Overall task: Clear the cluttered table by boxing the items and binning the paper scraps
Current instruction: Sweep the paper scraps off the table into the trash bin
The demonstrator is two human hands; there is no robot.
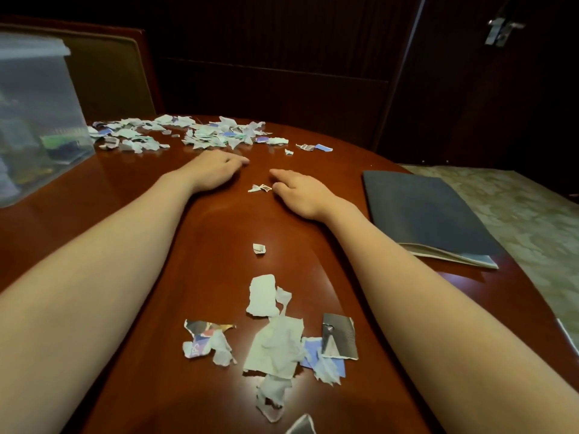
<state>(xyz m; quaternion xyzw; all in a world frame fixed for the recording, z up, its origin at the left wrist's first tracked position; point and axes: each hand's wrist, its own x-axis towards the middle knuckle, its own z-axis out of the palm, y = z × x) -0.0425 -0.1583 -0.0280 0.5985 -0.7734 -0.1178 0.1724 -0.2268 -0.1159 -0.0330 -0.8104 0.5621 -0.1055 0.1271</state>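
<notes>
- The left hand (216,167) lies palm down on the table (219,223), its fingers stretched loosely toward the right, grasping nothing.
- The right hand (297,192) also lies palm down with relaxed fingers reaching toward the left hand; it holds nothing either.
- The fingertips of the two hands are near each other but apart, with bare wood between them.
- A small scrap (260,187) lies on the table just beside the right hand's thumb side, between the two hands; whether the thumb touches it cannot be told.
- Nearer the person, between the forearms, sits a tiny crumpled scrap (259,248) on its own.
- Closer still, a near pile of scraps (272,336) is spread between the forearms: white torn pieces, some printed in blue, and one grey piece on the right side of it.
- Beyond the hands, a far scatter of scraps (194,134) stretches along the far edge of the table, white with blue and green bits.
- At the left stands a clear plastic box (40,120), touching the left end of that far scatter; things inside it show only as a blur.
- To the right of the right arm lies a dark folder (426,214), flat, with pale sheets showing at its near edge.
- A chair (109,73) stands behind the box, and patterned carpet (517,220) shows at the right.
</notes>
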